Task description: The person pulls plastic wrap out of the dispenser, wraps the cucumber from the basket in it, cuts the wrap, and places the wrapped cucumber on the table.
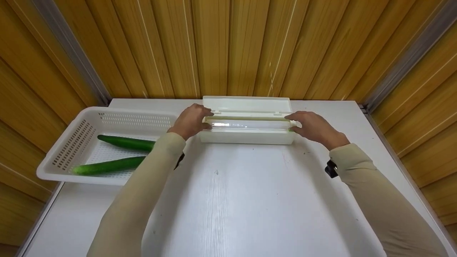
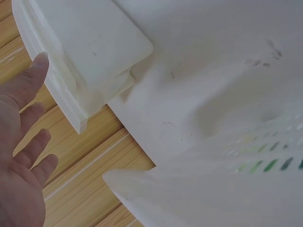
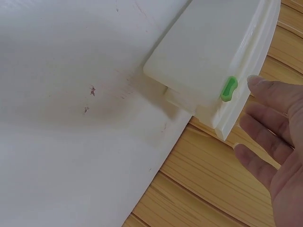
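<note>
A white box (image 1: 246,138) stands at the back of the table with its lid (image 1: 246,104) raised. A shiny clear roll of cling film (image 1: 250,124) lies lengthwise in its opening. My left hand (image 1: 191,120) grips the roll's left end between fingers and thumb. At the other end my right hand (image 1: 314,128) does likewise, the roll's white tip showing between finger and thumb. The wrist views show the lower fingers of both hands loosely spread off the box ends. A green slider (image 3: 229,89) sits on the box front near the right thumb.
To the left, a white perforated basket (image 1: 53,167) holds two cucumbers (image 1: 126,142), partly covered by the left sleeve. The white table (image 1: 242,200) meets wood-patterned panels (image 1: 246,46) behind and at the sides.
</note>
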Demonstrator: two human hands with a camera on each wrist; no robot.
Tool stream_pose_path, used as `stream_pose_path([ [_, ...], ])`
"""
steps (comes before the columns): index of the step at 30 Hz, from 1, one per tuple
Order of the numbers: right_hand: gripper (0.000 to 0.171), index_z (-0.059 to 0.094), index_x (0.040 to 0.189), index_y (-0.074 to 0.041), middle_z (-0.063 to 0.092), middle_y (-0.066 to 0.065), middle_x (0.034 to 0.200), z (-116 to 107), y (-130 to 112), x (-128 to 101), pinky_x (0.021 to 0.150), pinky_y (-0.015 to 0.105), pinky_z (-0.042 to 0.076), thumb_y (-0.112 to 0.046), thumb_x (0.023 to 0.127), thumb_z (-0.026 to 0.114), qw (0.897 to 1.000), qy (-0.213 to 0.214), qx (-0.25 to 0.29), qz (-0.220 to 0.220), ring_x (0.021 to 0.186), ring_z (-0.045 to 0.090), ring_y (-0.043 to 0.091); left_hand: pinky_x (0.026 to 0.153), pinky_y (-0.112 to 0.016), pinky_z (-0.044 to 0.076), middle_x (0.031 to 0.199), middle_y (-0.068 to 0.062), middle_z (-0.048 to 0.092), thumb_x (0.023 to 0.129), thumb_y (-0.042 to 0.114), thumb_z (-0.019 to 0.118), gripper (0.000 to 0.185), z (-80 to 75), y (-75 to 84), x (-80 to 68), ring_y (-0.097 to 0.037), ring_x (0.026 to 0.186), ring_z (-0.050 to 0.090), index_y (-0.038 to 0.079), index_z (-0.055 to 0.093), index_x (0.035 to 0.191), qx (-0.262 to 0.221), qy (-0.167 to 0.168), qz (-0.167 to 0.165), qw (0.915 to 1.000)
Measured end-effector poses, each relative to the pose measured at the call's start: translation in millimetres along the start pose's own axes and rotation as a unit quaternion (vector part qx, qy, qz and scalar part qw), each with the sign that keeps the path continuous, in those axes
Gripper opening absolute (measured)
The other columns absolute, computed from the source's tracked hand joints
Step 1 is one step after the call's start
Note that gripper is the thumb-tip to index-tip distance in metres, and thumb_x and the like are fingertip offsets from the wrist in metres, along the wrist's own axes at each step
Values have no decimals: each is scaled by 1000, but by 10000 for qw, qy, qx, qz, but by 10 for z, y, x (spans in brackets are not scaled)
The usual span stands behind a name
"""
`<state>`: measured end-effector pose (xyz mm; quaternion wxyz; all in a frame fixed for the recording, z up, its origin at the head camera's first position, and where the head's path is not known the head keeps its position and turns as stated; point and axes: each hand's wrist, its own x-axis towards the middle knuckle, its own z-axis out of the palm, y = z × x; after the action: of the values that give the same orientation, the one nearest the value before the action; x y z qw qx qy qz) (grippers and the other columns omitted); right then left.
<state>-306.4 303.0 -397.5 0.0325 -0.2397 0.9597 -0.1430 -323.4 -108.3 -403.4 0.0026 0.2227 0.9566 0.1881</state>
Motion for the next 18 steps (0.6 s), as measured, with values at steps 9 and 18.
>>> stream_pose_path([
  [9, 40, 67, 137, 5, 66, 25, 136, 39, 23, 3, 111, 61, 44, 3, 97, 74, 9999, 3, -9, -126, 131, 59, 45, 111, -42, 48, 132, -13, 72, 95, 2, 79, 33, 89, -13, -18, -31, 131, 60, 4, 77, 128, -272, 77, -110, 9995],
  [18, 30, 72, 128, 7, 70, 26, 127, 103, 39, 12, 105, 59, 50, 3, 97, 72, 9997, 39, -33, -231, 121, 64, 44, 107, -40, 52, 126, -13, 75, 97, 0, 76, 28, 187, -7, 31, -30, 122, 66, 3, 78, 125, -6, 237, -56, 9997],
])
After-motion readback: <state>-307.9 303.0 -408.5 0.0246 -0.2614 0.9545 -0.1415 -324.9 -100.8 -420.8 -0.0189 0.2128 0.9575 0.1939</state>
